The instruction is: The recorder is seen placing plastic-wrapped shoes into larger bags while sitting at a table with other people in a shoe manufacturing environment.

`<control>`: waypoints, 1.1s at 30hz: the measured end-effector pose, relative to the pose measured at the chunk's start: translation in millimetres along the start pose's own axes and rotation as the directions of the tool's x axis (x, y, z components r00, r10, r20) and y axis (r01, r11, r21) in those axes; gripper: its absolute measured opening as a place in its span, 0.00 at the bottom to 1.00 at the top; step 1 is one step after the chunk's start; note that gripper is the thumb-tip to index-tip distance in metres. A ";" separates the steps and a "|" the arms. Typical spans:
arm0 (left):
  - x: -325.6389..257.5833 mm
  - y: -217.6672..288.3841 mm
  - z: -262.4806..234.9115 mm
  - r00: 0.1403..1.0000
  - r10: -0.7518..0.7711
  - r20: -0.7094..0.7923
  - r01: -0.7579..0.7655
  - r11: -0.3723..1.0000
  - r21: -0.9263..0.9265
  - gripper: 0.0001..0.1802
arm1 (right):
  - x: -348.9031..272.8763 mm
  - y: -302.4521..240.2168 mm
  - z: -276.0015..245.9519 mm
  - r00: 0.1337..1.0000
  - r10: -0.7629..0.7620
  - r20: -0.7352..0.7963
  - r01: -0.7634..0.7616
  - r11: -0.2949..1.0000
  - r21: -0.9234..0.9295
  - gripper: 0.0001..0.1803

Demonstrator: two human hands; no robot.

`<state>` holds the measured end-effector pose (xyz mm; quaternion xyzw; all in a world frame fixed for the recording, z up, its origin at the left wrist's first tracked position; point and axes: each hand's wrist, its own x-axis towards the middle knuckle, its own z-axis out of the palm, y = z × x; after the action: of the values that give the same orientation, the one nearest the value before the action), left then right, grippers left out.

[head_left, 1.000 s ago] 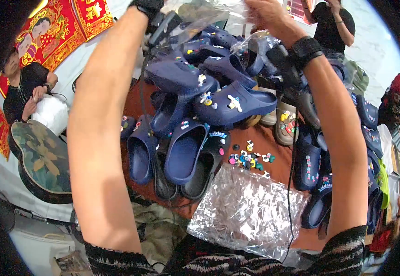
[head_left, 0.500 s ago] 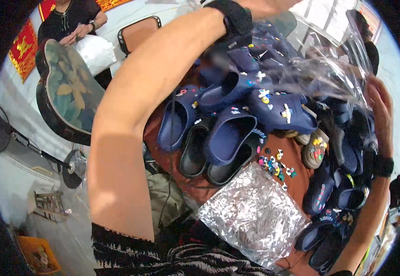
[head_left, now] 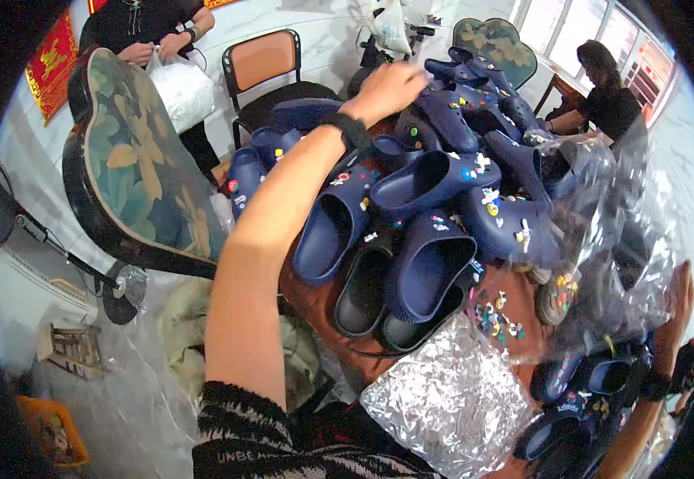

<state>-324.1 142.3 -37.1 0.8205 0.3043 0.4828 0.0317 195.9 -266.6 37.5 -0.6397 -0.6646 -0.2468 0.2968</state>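
A heap of navy blue clogs (head_left: 427,255), several with small colourful charms pinned on, covers a brown table (head_left: 315,299). My left hand (head_left: 385,89) reaches across to the far side of the heap, fingers curled over a navy clog (head_left: 442,120) there. My right hand (head_left: 676,299) is low at the right edge, gripping a crumpled clear plastic bag (head_left: 610,231) that drapes over the clogs on that side. Both wrists wear black bands. Loose charms (head_left: 494,315) lie on the table near a crinkled silver foil bag (head_left: 442,399).
A dark chair back with a floral pattern (head_left: 139,168) stands left of the table, an orange chair (head_left: 263,60) behind it. A person holds a white bag (head_left: 179,88) at top left. Another person (head_left: 606,96) sits at top right. A yellow crate (head_left: 51,431) sits on the floor.
The view has swung left. My left hand came down from overhead onto the far clogs. My right hand dropped to the right edge, still with the plastic bag.
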 end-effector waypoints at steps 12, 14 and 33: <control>-92.2 -100.7 132.9 0.572 -0.620 0.537 0.147 0.722 0.676 0.16 | -133.3 18.4 -63.4 0.990 0.130 0.058 -0.093 0.901 -0.423 0.28; -104.6 -121.6 136.1 0.564 -0.618 0.548 0.104 0.711 0.695 0.17 | -146.6 38.5 -67.5 0.887 0.459 0.050 -0.449 0.883 -0.141 0.28; -87.2 -114.1 131.1 0.744 -0.562 0.360 0.233 0.724 0.649 0.16 | -186.7 -32.0 -61.7 0.453 0.889 -0.068 -0.819 0.446 0.361 0.27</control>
<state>-301.5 220.6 -213.6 0.8023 0.5878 0.1022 -0.0216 169.8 -443.6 -50.2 -0.8033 -0.2315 -0.0439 0.5469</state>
